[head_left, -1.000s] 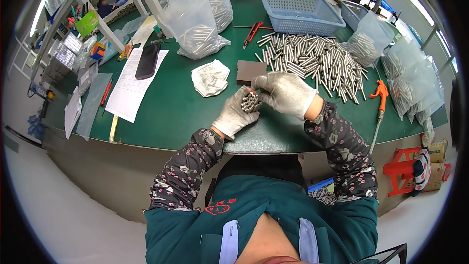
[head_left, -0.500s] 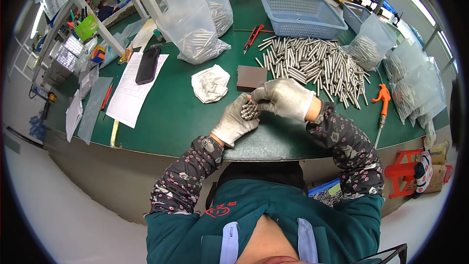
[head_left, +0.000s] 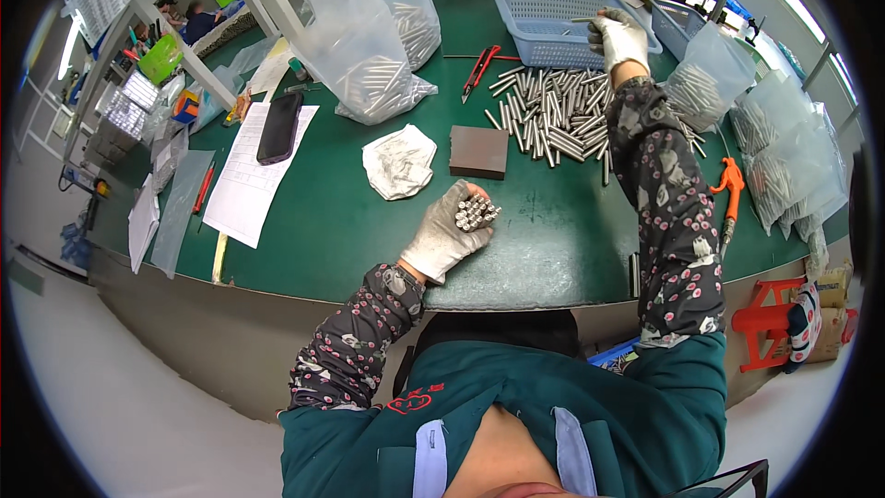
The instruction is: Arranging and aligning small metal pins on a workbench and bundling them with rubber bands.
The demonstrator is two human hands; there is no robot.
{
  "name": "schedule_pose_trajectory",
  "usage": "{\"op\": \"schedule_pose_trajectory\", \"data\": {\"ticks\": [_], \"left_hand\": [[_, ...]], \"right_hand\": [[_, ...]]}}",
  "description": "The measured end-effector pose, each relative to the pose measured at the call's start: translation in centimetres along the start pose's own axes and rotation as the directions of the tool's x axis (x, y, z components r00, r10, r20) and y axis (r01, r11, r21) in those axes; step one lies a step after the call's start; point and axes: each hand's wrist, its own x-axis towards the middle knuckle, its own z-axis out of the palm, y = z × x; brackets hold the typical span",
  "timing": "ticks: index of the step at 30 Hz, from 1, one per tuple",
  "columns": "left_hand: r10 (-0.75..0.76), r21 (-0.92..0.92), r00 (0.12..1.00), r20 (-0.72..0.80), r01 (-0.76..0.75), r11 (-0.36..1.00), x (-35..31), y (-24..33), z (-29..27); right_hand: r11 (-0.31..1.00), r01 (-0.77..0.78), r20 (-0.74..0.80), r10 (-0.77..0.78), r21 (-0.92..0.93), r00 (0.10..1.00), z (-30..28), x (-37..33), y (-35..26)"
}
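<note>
A bundle of short metal pins [head_left: 476, 213] is gripped upright in my gloved left hand [head_left: 444, 238], their round ends showing above the fingers. My right hand [head_left: 621, 40], also in a whitish work glove, is over the light-blue plastic basket [head_left: 525, 48] at the back. Its fingers are closed, and a single thin metal pin [head_left: 583, 19] sticks out leftward from the fingertips. Below the basket lies a loose heap of metal pins [head_left: 562, 115], partly hidden by my right forearm. A brown rectangular block [head_left: 477, 151] and a crumpled white cloth [head_left: 398, 161] lie beyond my left hand.
Clear bags of pins stand at back left [head_left: 373, 83] and far right [head_left: 779, 161]. Red-handled snips [head_left: 479, 72] lie behind the block. An orange air gun [head_left: 729, 186] lies right. A phone [head_left: 279, 127] rests on paper at left. Pins [head_left: 634, 274] lie by the front edge.
My right hand has left the bundle and reached forward to the basket, with a pin at its fingertips. My left hand still holds the bundle at nearly the same spot.
</note>
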Motion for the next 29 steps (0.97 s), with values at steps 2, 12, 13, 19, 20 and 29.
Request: {"op": "schedule_pose_trajectory", "data": {"ticks": [2, 12, 13, 19, 20, 29], "left_hand": [[-0.005, -0.019, 1.0, 0.009, 0.005, 1.0, -0.1, 0.1, 0.0], [0.053, 0.038, 0.998, 0.015, -0.054, 0.998, -0.1, -0.2, -0.2], [0.052, 0.037, 0.998, 0.016, -0.053, 0.998, -0.1, -0.3, -0.2], [0.109, 0.198, 0.994, -0.028, -0.101, 0.975, 0.2, -0.3, -0.2], [0.11, 0.199, 0.993, -0.028, -0.103, 0.975, 0.1, -0.3, -0.3], [0.127, 0.166, 0.992, -0.013, -0.123, 0.978, 0.2, -0.1, -0.2]], "right_hand": [[0.999, -0.008, -0.067, 0.005, -0.043, 0.998, -0.1, 0.9, 1.0], [0.669, 0.538, 0.562, -0.212, -0.513, 0.8, 2.4, -8.4, -1.6], [0.77, 0.485, 0.728, -0.041, -0.414, 0.685, 2.9, -10.9, -2.1], [0.544, 0.655, 0.846, 0.254, -0.525, 0.468, 4.0, -19.2, -3.3], [0.522, 0.631, 0.815, 0.293, -0.575, 0.501, 4.2, -19.2, -3.1], [0.654, 0.584, 0.872, 0.29, -0.481, 0.394, 4.0, -18.0, -0.8]]}}
